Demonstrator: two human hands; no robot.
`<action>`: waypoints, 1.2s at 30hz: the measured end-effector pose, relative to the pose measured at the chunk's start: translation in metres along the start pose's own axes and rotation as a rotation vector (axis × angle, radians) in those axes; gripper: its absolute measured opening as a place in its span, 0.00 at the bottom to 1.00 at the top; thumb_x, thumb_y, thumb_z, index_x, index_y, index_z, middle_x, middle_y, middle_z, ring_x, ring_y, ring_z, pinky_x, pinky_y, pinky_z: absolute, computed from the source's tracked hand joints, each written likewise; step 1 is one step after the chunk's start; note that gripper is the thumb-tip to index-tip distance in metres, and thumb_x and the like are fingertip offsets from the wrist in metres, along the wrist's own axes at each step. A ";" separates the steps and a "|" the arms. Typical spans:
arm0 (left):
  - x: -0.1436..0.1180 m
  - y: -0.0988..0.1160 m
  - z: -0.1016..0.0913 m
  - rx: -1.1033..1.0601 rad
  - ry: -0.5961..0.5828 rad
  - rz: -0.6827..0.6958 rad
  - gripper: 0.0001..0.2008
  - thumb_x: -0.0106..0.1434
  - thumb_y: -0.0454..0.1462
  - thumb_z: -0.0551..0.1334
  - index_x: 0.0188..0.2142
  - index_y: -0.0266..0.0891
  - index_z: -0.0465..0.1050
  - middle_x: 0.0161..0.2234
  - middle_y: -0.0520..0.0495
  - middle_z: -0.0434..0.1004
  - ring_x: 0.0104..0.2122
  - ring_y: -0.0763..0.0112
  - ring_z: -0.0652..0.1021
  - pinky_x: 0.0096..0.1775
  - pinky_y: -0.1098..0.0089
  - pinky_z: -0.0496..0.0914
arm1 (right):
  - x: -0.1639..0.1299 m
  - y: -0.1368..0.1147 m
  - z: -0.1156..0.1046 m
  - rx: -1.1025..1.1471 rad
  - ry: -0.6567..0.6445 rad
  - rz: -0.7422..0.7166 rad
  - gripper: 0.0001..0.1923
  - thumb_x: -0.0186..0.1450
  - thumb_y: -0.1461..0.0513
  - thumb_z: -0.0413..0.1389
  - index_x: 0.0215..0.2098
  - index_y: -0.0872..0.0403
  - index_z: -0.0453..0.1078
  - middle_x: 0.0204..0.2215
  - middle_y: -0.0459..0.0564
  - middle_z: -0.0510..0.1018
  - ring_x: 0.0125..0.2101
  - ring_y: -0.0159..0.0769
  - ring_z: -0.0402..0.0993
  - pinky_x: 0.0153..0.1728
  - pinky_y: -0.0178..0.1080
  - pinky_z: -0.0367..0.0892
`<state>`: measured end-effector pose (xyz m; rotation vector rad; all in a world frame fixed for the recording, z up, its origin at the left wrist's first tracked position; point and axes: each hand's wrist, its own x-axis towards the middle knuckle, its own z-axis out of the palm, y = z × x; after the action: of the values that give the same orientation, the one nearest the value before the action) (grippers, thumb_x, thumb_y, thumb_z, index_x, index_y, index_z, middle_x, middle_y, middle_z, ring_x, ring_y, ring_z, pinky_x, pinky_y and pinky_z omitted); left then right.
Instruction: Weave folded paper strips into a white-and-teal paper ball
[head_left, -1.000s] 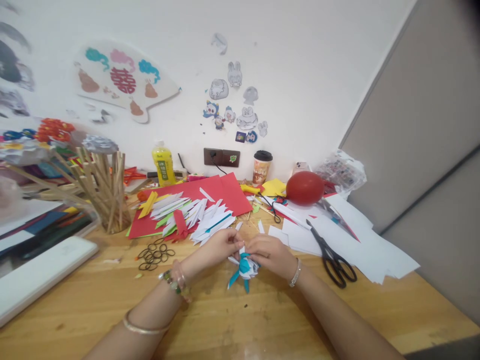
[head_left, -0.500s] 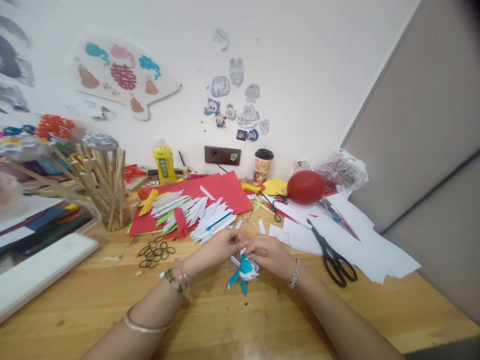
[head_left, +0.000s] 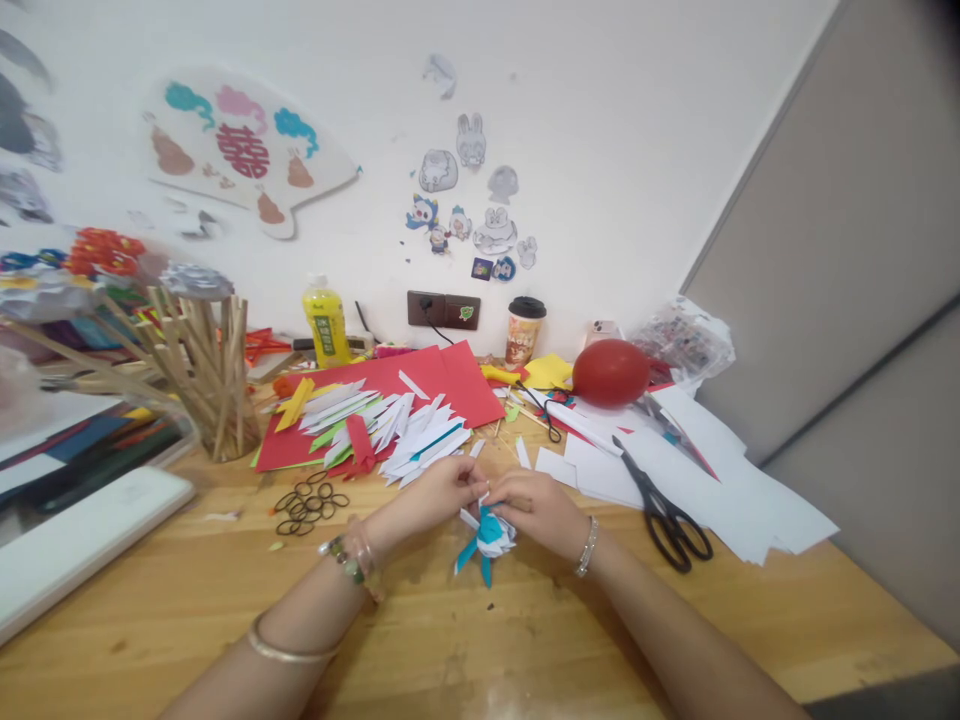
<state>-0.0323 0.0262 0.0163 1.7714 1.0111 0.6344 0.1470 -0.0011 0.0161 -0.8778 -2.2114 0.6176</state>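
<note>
Both of my hands meet over a small folded paper piece (head_left: 486, 537), white and teal with pointed tips, held just above the wooden table (head_left: 480, 640). My left hand (head_left: 435, 495) pinches its top left edge. My right hand (head_left: 536, 508) grips its right side, fingers curled around it. Just beyond my hands lies a heap of white folded paper strips (head_left: 409, 435) on a red sheet (head_left: 442, 382), with a few green and yellow ones mixed in.
Black scissors (head_left: 664, 510) lie on white paper sheets (head_left: 720, 490) to the right. A red balloon (head_left: 610, 372), a coffee cup (head_left: 523, 332) and a yellow bottle (head_left: 325, 324) stand near the wall. Black rubber bands (head_left: 309, 503) lie left. A holder of wooden sticks (head_left: 214, 380) and a white case (head_left: 82, 545) are farther left.
My hands and the paper piece stay in nearly the same spot; the fingers shift slightly on the piece. The view drifts a little.
</note>
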 end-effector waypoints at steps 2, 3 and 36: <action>0.000 0.000 0.000 0.009 0.003 0.002 0.11 0.53 0.43 0.57 0.26 0.37 0.66 0.20 0.53 0.71 0.23 0.71 0.73 0.27 0.73 0.65 | 0.000 -0.001 0.000 0.012 0.002 0.028 0.06 0.59 0.65 0.55 0.32 0.53 0.73 0.29 0.47 0.76 0.31 0.32 0.72 0.34 0.33 0.65; -0.001 0.000 0.001 0.017 0.005 0.002 0.11 0.53 0.43 0.57 0.26 0.37 0.66 0.20 0.53 0.71 0.23 0.71 0.73 0.27 0.73 0.65 | 0.000 -0.001 0.000 0.012 -0.001 0.040 0.06 0.59 0.65 0.55 0.32 0.53 0.73 0.29 0.47 0.77 0.31 0.32 0.72 0.34 0.33 0.65; 0.002 -0.005 -0.002 -0.028 0.041 -0.030 0.12 0.52 0.43 0.58 0.27 0.36 0.66 0.22 0.53 0.69 0.23 0.72 0.71 0.27 0.72 0.65 | -0.001 -0.002 -0.010 -0.152 -0.092 -0.122 0.19 0.58 0.70 0.48 0.45 0.52 0.70 0.33 0.49 0.78 0.33 0.33 0.72 0.36 0.35 0.67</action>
<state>-0.0343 0.0301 0.0128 1.7218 1.0504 0.6651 0.1538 -0.0010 0.0237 -0.7964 -2.3995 0.4445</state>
